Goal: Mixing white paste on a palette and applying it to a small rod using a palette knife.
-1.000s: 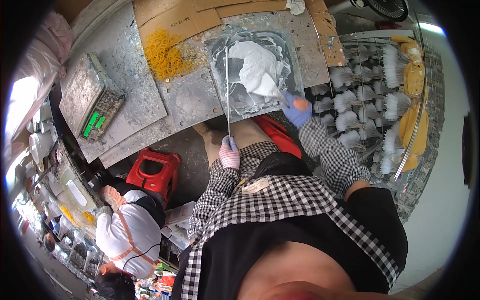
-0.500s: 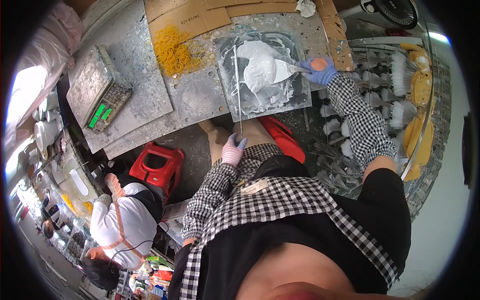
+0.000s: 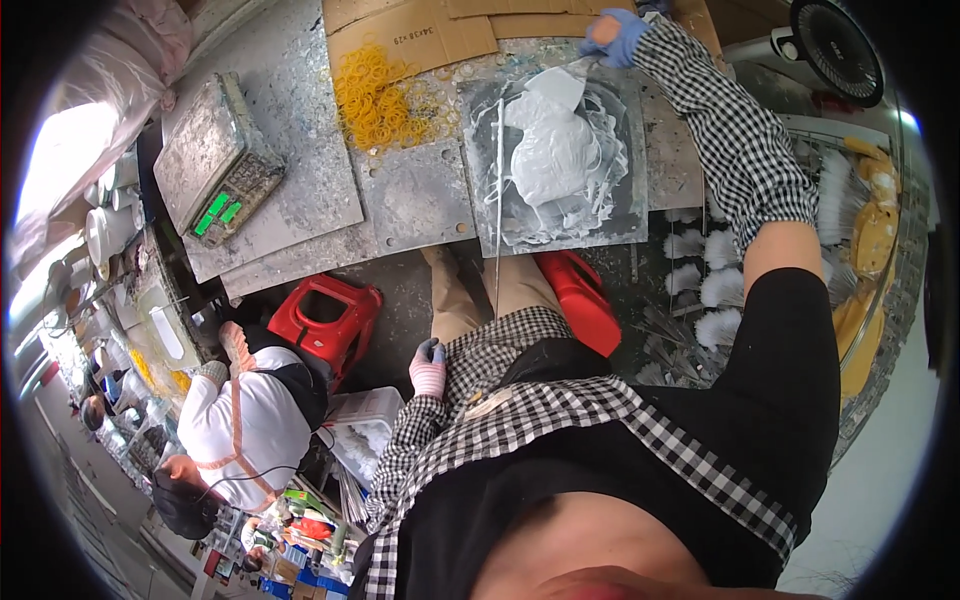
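Observation:
My right hand [image 3: 612, 40], in a blue glove, is closed round the handle end of a broad scraper [image 3: 556, 88] at the far edge of a dark square plate [image 3: 625, 225]. The scraper's flat, paste-coated blade rests on a mound of thick white paste [image 3: 555, 155] spread over the plate. A thin rod [image 3: 500, 170], coated white on its upper part, lies along the plate's left side. Its bare end sticks out past the table edge above my lap. My left hand [image 3: 429, 370], in a pink striped glove with grey fingertips, hovers by my lap, apart from the rod, fingers loosely parted.
Yellow rubber bands [image 3: 375, 95] lie heaped beside the plate, near cardboard [image 3: 410, 40]. A weighing scale [image 3: 220, 160] stands left. Red stools [image 3: 325, 315] are below the table. White bristle brushes [image 3: 720, 285] fill a rack at right, below a fan [image 3: 838, 50]. A co-worker [image 3: 245, 430] sits at left.
My right hand has moved the scraper away from me, to the plate's far edge. My left hand has drawn back from the rod's end, down and to the left.

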A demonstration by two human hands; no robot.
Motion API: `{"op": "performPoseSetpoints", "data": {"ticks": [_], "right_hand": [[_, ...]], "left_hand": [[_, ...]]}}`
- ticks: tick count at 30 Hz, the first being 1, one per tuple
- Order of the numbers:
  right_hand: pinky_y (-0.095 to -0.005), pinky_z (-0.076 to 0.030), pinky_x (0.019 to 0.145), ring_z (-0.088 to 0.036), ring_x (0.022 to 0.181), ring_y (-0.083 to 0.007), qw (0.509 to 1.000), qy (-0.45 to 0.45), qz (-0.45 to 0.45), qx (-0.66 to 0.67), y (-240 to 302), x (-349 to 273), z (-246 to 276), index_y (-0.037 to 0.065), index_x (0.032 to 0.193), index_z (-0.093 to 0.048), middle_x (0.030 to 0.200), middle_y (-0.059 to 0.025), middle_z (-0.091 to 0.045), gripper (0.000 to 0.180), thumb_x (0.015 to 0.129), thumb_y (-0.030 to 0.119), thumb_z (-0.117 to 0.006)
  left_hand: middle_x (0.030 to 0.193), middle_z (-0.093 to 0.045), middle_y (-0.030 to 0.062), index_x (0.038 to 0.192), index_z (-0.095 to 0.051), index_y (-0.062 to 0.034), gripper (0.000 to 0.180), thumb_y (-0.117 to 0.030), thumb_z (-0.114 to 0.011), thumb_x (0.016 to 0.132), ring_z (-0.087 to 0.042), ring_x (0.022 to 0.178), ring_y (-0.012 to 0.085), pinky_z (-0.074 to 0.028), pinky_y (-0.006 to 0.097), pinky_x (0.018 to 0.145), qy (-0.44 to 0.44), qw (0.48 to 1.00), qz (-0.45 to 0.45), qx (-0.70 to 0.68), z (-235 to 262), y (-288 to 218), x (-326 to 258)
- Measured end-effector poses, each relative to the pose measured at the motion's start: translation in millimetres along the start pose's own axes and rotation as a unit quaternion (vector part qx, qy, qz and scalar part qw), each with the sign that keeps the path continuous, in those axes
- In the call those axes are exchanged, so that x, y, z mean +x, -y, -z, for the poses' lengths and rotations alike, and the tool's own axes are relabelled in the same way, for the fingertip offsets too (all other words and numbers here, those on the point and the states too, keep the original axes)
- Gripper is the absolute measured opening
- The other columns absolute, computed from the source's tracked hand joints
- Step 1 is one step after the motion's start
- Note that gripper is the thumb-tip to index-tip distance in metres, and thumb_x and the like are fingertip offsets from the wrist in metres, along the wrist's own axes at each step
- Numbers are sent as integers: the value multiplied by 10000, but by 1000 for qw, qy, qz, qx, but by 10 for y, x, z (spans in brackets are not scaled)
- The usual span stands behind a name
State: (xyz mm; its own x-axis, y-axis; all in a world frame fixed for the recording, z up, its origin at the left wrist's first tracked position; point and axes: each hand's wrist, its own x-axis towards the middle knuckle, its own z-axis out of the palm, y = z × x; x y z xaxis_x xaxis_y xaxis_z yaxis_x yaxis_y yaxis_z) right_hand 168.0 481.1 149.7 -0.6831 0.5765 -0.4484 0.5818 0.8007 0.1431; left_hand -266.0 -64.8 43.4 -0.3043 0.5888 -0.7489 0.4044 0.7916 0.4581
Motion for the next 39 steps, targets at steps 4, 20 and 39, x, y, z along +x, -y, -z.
{"op": "performPoseSetpoints", "data": {"ticks": [4,20,39], "right_hand": [[-432,-520,716,-665,817,-296,985,43,153,-64,178,246,119,208,971,-691,827,-82,-677,191,817,303,-629],[-459,-476,908,-617,1031,-351,985,-58,-114,120,263,-1656,-1633,66,1066,-651,1083,-157,-665,291,810,205,-656],[-399,-455,996,-607,1095,-341,855,-215,-277,383,4338,-515,168,1,1206,-619,1167,-193,-644,410,845,185,-676]], "left_hand": [[1048,-716,146,1180,-654,-5,290,-172,-631,944,-651,933,179,-497,289,875,14,999,4,-35,-120,288,84],[1049,-705,183,1116,-708,-103,297,-289,-632,897,-681,1006,293,-513,379,893,17,999,-10,25,101,17,205],[1080,-704,183,1150,-687,-62,354,-301,-623,897,-666,1040,312,-513,386,917,44,992,-113,-42,2226,664,577]]}}
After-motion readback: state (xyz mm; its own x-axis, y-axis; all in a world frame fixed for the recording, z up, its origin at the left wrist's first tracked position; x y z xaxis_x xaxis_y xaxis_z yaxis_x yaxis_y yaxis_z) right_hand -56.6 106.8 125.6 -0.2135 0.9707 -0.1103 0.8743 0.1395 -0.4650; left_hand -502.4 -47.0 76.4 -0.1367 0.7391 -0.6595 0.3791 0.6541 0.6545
